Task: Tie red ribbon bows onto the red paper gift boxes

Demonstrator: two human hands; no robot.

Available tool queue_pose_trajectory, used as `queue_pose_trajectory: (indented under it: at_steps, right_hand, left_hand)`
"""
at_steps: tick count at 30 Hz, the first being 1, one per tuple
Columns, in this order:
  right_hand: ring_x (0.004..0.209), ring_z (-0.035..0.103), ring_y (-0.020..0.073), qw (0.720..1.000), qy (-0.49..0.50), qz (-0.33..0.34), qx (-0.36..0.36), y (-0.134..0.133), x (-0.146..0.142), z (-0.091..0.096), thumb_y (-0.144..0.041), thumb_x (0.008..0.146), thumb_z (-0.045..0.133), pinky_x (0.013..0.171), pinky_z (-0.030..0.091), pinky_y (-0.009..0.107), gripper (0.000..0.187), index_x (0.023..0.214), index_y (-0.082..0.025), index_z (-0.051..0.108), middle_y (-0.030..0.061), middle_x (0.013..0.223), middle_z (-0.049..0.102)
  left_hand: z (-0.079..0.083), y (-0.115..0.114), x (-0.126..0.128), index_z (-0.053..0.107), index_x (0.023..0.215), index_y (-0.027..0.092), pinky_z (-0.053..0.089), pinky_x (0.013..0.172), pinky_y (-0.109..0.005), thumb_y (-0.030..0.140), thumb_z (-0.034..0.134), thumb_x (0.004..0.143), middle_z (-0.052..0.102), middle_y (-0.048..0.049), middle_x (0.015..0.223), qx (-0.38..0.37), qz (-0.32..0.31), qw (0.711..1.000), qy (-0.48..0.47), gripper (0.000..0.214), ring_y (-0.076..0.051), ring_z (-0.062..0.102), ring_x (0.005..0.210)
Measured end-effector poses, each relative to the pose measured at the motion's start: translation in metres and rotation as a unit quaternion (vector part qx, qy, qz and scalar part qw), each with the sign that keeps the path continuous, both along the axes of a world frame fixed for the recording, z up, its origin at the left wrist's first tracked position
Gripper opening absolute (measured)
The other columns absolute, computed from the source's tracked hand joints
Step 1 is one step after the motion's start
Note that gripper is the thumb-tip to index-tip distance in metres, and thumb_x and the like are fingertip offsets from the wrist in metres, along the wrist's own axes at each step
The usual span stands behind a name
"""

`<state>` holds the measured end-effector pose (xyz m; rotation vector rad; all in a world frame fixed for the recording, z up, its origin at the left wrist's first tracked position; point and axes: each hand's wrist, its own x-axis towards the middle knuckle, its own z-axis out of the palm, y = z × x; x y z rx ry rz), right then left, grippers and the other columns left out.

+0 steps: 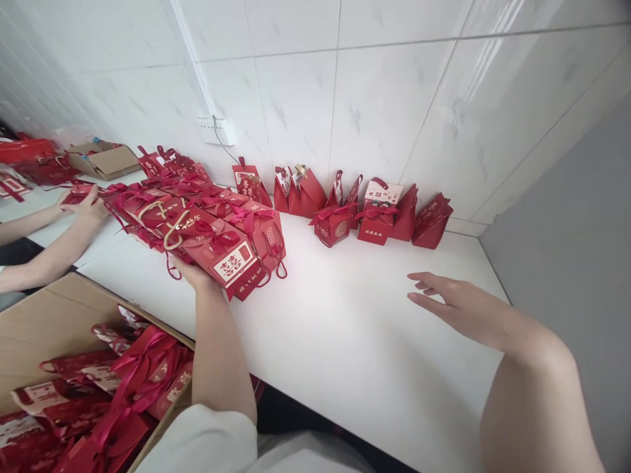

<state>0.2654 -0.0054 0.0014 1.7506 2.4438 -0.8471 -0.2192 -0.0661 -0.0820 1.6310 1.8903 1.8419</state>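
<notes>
My left hand (196, 272) presses against the near side of a red gift box (231, 259) with a white double-happiness label and a ribbon bow. Its fingers are hidden behind that box, so whether they grip it I cannot tell. The box lies at the front of a pile of similar red gift boxes (140, 197) with bows and cord handles. Over the white table (335, 315) my right hand (441, 295) hovers with fingers stretched out, holding nothing. Nearest to it are a red triangular box (432, 220) and a box with a pink-white top (378, 210).
Several more red boxes (300, 190) stand along the tiled wall. An open carton (59, 309) full of red boxes is at lower left. Another person's hands (86, 200) hold a red box at far left, near a small carton (106, 159). A grey panel borders the table's right.
</notes>
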Motion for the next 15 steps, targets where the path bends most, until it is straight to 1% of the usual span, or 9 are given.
queue_pose_trajectory:
  at_steps: [1, 3, 4, 5, 7, 9, 11, 13, 15]
  right_hand:
    - [0.125, 0.057, 0.0334, 1.000, 0.002, -0.002, -0.003, 0.000, 0.001, 0.000, -0.074, 0.088, 0.033, 0.094, 0.054, 0.046, 0.063, 0.138, -0.037, 0.049, 0.0042, 0.140, 0.058]
    - [0.124, 0.058, 0.0331, 1.000, 0.004, -0.010, -0.003, 0.002, 0.004, -0.001, -0.075, 0.088, 0.033, 0.093, 0.055, 0.046, 0.063, 0.137, -0.039, 0.049, 0.0042, 0.140, 0.058]
    - [0.123, 0.058, 0.0330, 1.000, 0.005, -0.014, -0.001, 0.004, 0.005, -0.002, -0.075, 0.088, 0.033, 0.093, 0.054, 0.047, 0.063, 0.137, -0.039, 0.049, 0.0047, 0.139, 0.058]
    - [0.123, 0.059, 0.0329, 1.000, 0.009, -0.014, 0.000, 0.006, 0.005, -0.003, -0.075, 0.088, 0.033, 0.093, 0.054, 0.047, 0.062, 0.137, -0.038, 0.049, 0.0054, 0.138, 0.059]
    - [0.122, 0.059, 0.0327, 1.000, 0.030, -0.002, 0.001, 0.010, 0.000, -0.007, -0.073, 0.089, 0.034, 0.094, 0.053, 0.047, 0.061, 0.135, -0.037, 0.051, 0.0072, 0.135, 0.061]
    - [0.122, 0.059, 0.0321, 0.997, 0.074, 0.025, 0.002, 0.017, -0.012, -0.013, -0.070, 0.090, 0.038, 0.096, 0.052, 0.046, 0.058, 0.132, -0.034, 0.054, 0.0085, 0.134, 0.061]
    - [0.123, 0.058, 0.0299, 0.988, 0.144, 0.061, -0.004, 0.025, -0.033, -0.023, -0.065, 0.091, 0.042, 0.099, 0.050, 0.044, 0.053, 0.129, -0.032, 0.057, 0.0082, 0.134, 0.061]
    - [0.123, 0.058, 0.0259, 0.965, 0.247, 0.091, -0.019, 0.034, -0.062, -0.037, -0.060, 0.092, 0.045, 0.102, 0.048, 0.041, 0.045, 0.125, -0.031, 0.058, 0.0066, 0.136, 0.059]
    - [0.126, 0.056, 0.0232, 0.935, 0.332, 0.111, -0.048, 0.043, -0.097, -0.057, -0.055, 0.093, 0.049, 0.107, 0.044, 0.042, 0.044, 0.129, -0.031, 0.056, 0.0060, 0.138, 0.058]
  left_hand:
    - [-0.004, 0.002, -0.001, 0.063, 0.113, 0.006, 0.045, 0.076, -0.041, 0.062, -0.015, 0.091, 0.068, -0.0155, 0.115, 0.022, 0.033, 0.996, -0.077, 0.098, -0.023, 0.060, 0.119]
    - [-0.012, 0.006, -0.003, 0.055, 0.128, 0.007, 0.051, 0.085, -0.041, 0.071, -0.005, 0.090, 0.064, -0.0178, 0.126, 0.054, 0.109, 0.966, -0.228, 0.096, -0.025, 0.059, 0.120]
    - [-0.014, 0.007, -0.003, 0.048, 0.136, 0.007, 0.051, 0.090, -0.041, 0.070, -0.003, 0.091, 0.060, -0.0184, 0.133, 0.063, 0.130, 0.950, -0.276, 0.093, -0.025, 0.058, 0.123]
    - [-0.016, 0.009, -0.003, 0.041, 0.143, 0.007, 0.050, 0.095, -0.039, 0.066, -0.002, 0.094, 0.056, -0.0181, 0.139, 0.068, 0.132, 0.939, -0.309, 0.088, -0.025, 0.056, 0.125]
    - [-0.016, 0.013, -0.004, 0.033, 0.149, 0.011, 0.048, 0.101, -0.037, 0.060, 0.001, 0.097, 0.049, -0.0162, 0.147, 0.104, 0.100, 0.922, -0.360, 0.078, -0.023, 0.054, 0.129]
    - [-0.014, 0.018, -0.005, 0.034, 0.149, 0.013, 0.046, 0.105, -0.037, 0.059, 0.005, 0.098, 0.045, -0.0145, 0.150, 0.167, 0.049, 0.899, -0.401, 0.074, -0.024, 0.052, 0.131]
    - [-0.013, 0.022, -0.007, 0.038, 0.147, 0.014, 0.044, 0.108, -0.037, 0.061, 0.009, 0.098, 0.044, -0.0141, 0.151, 0.221, 0.021, 0.874, -0.433, 0.074, -0.025, 0.051, 0.132]
    - [-0.015, 0.025, -0.010, 0.039, 0.146, 0.015, 0.042, 0.111, -0.038, 0.061, 0.011, 0.098, 0.044, -0.0132, 0.151, 0.237, 0.005, 0.861, -0.450, 0.073, -0.026, 0.050, 0.133]
    - [-0.017, 0.027, -0.013, 0.039, 0.146, 0.016, 0.041, 0.112, -0.038, 0.061, 0.010, 0.098, 0.045, -0.0121, 0.151, 0.241, -0.012, 0.860, -0.450, 0.072, -0.025, 0.049, 0.134]
